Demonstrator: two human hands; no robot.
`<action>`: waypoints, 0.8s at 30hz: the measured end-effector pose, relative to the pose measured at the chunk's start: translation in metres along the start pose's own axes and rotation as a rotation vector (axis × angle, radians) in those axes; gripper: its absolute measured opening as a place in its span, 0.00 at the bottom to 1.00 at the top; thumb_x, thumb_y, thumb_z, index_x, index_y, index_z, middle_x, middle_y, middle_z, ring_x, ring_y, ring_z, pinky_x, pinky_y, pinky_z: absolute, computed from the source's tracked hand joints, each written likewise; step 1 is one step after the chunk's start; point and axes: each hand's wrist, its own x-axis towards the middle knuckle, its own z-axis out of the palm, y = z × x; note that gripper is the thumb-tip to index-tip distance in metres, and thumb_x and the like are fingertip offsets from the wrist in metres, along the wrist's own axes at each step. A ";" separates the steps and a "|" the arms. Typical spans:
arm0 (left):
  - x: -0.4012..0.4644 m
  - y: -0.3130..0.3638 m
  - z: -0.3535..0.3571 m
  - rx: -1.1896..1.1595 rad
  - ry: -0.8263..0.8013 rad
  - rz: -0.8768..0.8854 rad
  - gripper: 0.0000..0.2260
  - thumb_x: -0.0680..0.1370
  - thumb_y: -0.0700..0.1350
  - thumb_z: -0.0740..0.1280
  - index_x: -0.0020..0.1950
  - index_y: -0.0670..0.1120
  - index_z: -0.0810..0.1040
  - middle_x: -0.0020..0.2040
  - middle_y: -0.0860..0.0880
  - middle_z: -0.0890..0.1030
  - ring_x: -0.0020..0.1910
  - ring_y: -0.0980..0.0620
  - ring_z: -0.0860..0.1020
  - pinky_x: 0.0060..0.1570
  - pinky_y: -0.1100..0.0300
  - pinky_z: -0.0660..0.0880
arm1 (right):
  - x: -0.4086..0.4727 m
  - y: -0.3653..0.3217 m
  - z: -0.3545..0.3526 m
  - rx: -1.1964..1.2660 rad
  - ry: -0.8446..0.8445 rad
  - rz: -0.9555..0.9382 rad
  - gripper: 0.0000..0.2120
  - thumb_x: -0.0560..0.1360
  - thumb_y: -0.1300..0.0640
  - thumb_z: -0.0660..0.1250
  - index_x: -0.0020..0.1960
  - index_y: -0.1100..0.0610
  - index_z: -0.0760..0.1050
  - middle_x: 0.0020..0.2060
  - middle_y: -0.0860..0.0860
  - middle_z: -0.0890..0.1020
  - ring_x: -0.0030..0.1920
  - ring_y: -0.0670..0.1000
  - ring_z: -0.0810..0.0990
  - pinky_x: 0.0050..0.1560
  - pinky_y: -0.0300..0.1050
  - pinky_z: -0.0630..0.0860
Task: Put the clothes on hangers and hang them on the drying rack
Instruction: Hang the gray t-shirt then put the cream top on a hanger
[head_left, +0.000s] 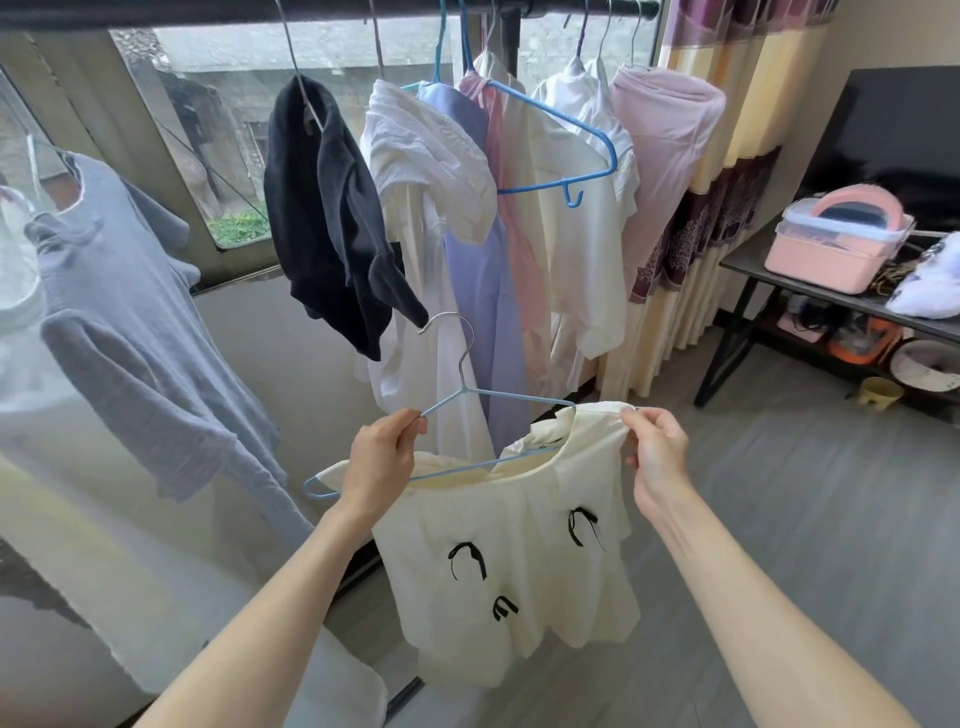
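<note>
Your left hand (382, 460) grips the blue hanger (470, 431), right hand (655, 452) pinching the cream top (511, 561) half-threaded beside it; the rail (363, 10) above awaits.

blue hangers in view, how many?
3. One in the left hand, inside the cream top; an empty one hooked on the rail; a teal one under the lavender garment. Others may be hidden by clothes.

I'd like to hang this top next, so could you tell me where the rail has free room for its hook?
The rail looks bare between the grey shirt on the left and the black garment. From the white shirt rightward to the pink garment the hangers sit packed together. The left hand grips the blue hanger; the right hand pinches the cream top.
</note>
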 end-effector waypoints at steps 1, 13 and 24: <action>0.000 0.002 0.001 -0.003 0.002 0.012 0.08 0.76 0.31 0.62 0.41 0.40 0.78 0.31 0.56 0.73 0.30 0.52 0.68 0.37 0.57 0.65 | 0.001 -0.002 -0.001 0.011 0.022 -0.015 0.10 0.73 0.63 0.65 0.37 0.53 0.67 0.33 0.48 0.69 0.33 0.45 0.66 0.33 0.38 0.61; 0.012 0.025 -0.001 -0.126 -0.114 -0.062 0.11 0.78 0.38 0.63 0.37 0.49 0.78 0.30 0.56 0.70 0.33 0.58 0.69 0.47 0.55 0.62 | 0.001 0.005 0.012 -0.663 0.172 -0.599 0.12 0.72 0.63 0.59 0.52 0.58 0.77 0.52 0.53 0.79 0.55 0.55 0.75 0.54 0.46 0.64; 0.054 0.027 -0.059 0.631 -0.366 0.106 0.11 0.80 0.50 0.57 0.55 0.54 0.78 0.58 0.55 0.75 0.61 0.49 0.68 0.59 0.52 0.59 | -0.032 -0.037 0.098 -1.199 -0.922 -0.722 0.12 0.79 0.53 0.56 0.37 0.53 0.69 0.38 0.53 0.76 0.43 0.59 0.74 0.42 0.51 0.69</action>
